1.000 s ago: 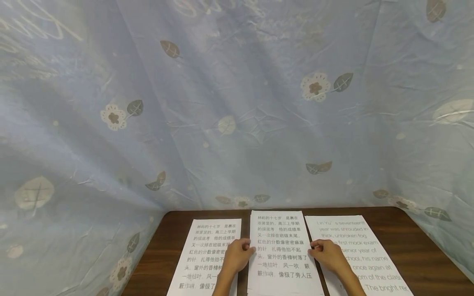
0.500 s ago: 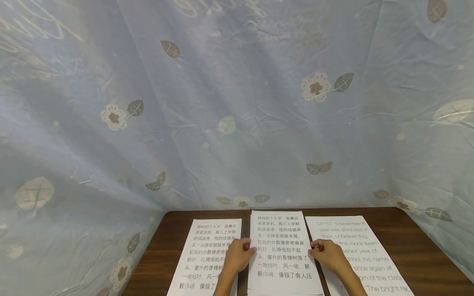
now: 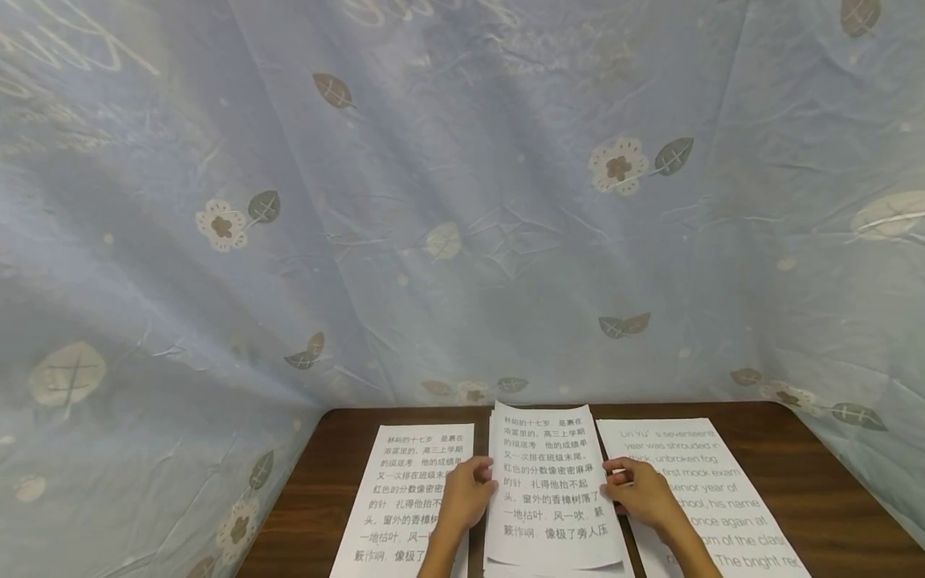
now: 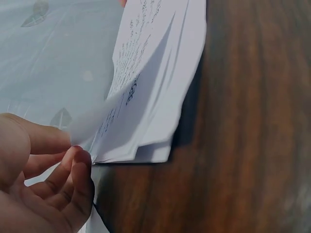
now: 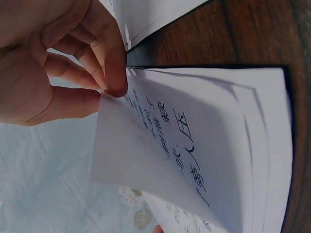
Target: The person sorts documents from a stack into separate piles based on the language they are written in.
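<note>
The middle stack of white paper (image 5: 274, 160) lies on the dark wood table, and its top sheet (image 3: 549, 490), printed with Chinese characters, is lifted a little and bowed. My left hand (image 3: 466, 491) pinches that sheet's left edge between thumb and fingers. At the opposite edge, my right hand (image 3: 639, 491) pinches it the same way. In the left wrist view the sheet curves up away from the papers beneath, near the left hand (image 4: 53, 179). The right wrist view has the right hand (image 5: 77, 58) gripping the raised edge, with layered sheets below it.
To the left lies another paper (image 3: 405, 482) with Chinese text, partly behind the left forearm. On the right is a paper (image 3: 730, 522) printed in English, partly covered by the right hand. A patterned blue cloth (image 3: 462, 201) hangs behind the table (image 3: 780, 457).
The top sheet of the middle stack has risen off the papers below and shifted slightly away from me. Both hands have moved up a little with it.
</note>
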Motion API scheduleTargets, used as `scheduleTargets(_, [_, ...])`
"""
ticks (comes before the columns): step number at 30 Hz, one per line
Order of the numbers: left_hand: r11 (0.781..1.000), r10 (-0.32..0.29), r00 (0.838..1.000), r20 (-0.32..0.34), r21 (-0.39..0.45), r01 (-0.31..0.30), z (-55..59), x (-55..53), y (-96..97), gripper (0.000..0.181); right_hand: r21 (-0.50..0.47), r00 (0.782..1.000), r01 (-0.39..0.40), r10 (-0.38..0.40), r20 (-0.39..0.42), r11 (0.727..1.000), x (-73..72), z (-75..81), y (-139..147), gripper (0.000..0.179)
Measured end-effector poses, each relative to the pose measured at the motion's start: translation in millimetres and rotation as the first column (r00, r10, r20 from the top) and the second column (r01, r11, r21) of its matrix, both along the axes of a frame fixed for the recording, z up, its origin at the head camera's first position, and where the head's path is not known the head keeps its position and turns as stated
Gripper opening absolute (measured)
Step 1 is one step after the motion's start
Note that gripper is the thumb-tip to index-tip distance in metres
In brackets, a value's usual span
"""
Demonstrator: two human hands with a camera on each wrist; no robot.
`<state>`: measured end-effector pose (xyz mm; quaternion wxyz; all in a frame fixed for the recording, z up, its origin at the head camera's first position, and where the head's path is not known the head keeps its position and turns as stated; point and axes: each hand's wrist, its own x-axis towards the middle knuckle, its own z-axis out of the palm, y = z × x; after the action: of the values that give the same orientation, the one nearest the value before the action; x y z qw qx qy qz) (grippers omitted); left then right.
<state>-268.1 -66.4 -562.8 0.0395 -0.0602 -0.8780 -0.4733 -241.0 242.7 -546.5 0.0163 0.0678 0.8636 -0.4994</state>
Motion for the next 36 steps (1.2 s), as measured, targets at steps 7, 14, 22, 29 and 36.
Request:
scheduleTargets(7, [0.997,0.027,1.0,-0.009,0.068,-0.027,6.3,1.2,0.2,0.039,-0.086,1.0,0.007,-0.006,0.017,0.996,2.1,4.2,1.6,0.047])
scheduleTargets(14, [0.995,0.034,0.999,-0.015,0.099,-0.032,9.1,3.1,-3.1,0.038,-0.13,1.0,0.01,-0.008,0.02,0.991,3.7,4.3,-1.7,0.049])
scheduleTargets(22, [0.993,0.041,0.999,0.013,0.113,-0.042,11.2,3.2,-14.7,0.038,-0.138,1.0,0.006,-0.006,0.007,0.99,3.7,5.9,-9.3,0.048])
scheduleTargets(29, [0.989,0.05,0.999,0.018,0.137,-0.052,14.5,3.3,-23.3,0.039,-0.165,1.0,0.007,-0.007,-0.001,0.986,4.1,5.3,-21.7,0.049])
scheduleTargets(36, [0.991,0.058,0.998,0.008,0.124,-0.059,14.6,4.9,-35.5,0.037,-0.168,1.0,0.021,-0.022,-0.006,0.986,3.3,5.9,-37.4,0.049])
